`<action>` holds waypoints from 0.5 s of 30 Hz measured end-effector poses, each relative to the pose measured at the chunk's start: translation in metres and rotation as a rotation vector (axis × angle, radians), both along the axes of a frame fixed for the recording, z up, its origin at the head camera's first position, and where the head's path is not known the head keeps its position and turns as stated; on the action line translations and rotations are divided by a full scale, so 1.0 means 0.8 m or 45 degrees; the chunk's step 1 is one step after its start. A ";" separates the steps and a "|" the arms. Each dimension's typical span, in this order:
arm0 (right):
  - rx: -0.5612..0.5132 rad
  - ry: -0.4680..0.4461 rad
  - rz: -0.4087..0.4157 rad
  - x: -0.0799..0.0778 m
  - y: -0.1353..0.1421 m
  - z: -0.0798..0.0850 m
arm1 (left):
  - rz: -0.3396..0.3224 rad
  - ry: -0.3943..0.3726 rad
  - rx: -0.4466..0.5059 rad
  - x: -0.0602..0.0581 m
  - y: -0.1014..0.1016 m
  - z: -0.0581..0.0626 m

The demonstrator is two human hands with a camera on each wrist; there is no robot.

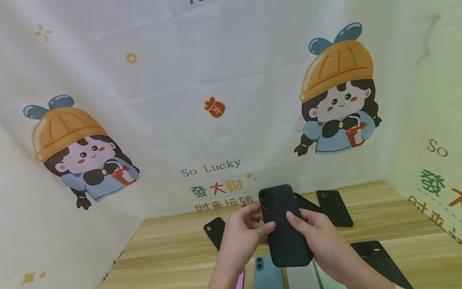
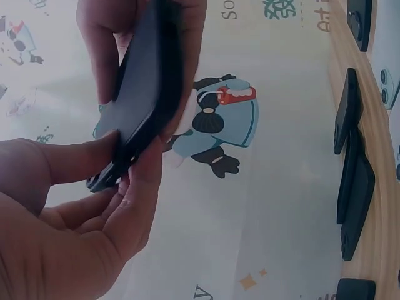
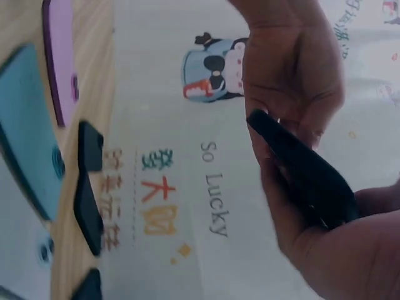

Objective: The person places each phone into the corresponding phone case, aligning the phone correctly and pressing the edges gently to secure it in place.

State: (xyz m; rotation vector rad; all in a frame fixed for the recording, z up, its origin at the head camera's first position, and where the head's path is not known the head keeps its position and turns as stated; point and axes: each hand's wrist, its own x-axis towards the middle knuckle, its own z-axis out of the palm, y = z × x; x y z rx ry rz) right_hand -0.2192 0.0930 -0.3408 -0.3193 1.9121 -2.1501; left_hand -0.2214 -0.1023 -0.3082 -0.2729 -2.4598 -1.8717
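A black phone case (image 1: 286,245) is held up over the table, its back and camera corner facing the head view. My left hand (image 1: 243,230) pinches its left edge, thumb on the back and fingers behind. From the other side my right hand (image 1: 323,235) grips the right edge, thumb lying on the back. In the left wrist view the case (image 2: 147,87) shows its side edge and small cut-outs near the left fingertips. The right wrist view has the same case (image 3: 306,169) almost edge-on between both hands. I cannot tell whether a phone is inside.
On the wooden table (image 1: 162,245) lie a blue phone (image 1: 268,275), a white phone (image 1: 303,277) and a pink one (image 1: 240,279). Black cases lie at the left (image 1: 214,232), back right (image 1: 335,208) and front right (image 1: 382,261). A printed cloth (image 1: 169,100) hangs behind.
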 end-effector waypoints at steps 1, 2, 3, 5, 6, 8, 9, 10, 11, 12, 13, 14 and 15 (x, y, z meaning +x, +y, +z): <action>0.102 0.051 -0.029 0.001 0.001 0.002 | -0.013 -0.010 0.016 -0.001 -0.001 0.000; 0.215 0.107 -0.067 0.001 0.001 0.003 | -0.023 -0.013 0.025 -0.001 -0.001 0.000; 0.332 0.155 -0.110 0.001 0.002 0.005 | -0.030 -0.015 0.033 -0.001 -0.002 0.000; 0.571 0.234 -0.180 0.002 0.005 0.008 | -0.044 -0.015 0.051 -0.002 -0.003 0.000; 0.681 0.272 -0.205 0.002 0.006 0.010 | -0.051 -0.018 0.063 -0.002 -0.004 0.000; 0.856 0.365 -0.243 0.003 0.008 0.012 | -0.071 -0.026 0.087 -0.002 -0.004 0.000; 0.929 0.393 -0.264 0.004 0.008 0.013 | -0.081 -0.032 0.101 -0.002 -0.003 0.000; 0.990 0.426 -0.286 0.005 0.009 0.013 | -0.090 -0.036 0.111 -0.002 -0.003 -0.001; 1.041 0.460 -0.313 0.006 0.009 0.014 | -0.097 -0.034 0.115 -0.002 -0.002 -0.001; 1.082 0.490 -0.341 0.007 0.008 0.014 | -0.100 -0.035 0.116 -0.001 -0.001 -0.002; 1.112 0.506 -0.364 0.008 0.008 0.014 | -0.099 -0.035 0.113 -0.001 0.000 -0.003; 1.142 0.513 -0.379 0.010 0.007 0.014 | -0.099 -0.029 0.108 -0.001 0.001 -0.004; 1.168 0.508 -0.382 0.011 0.007 0.014 | -0.097 -0.026 0.098 -0.001 0.002 -0.004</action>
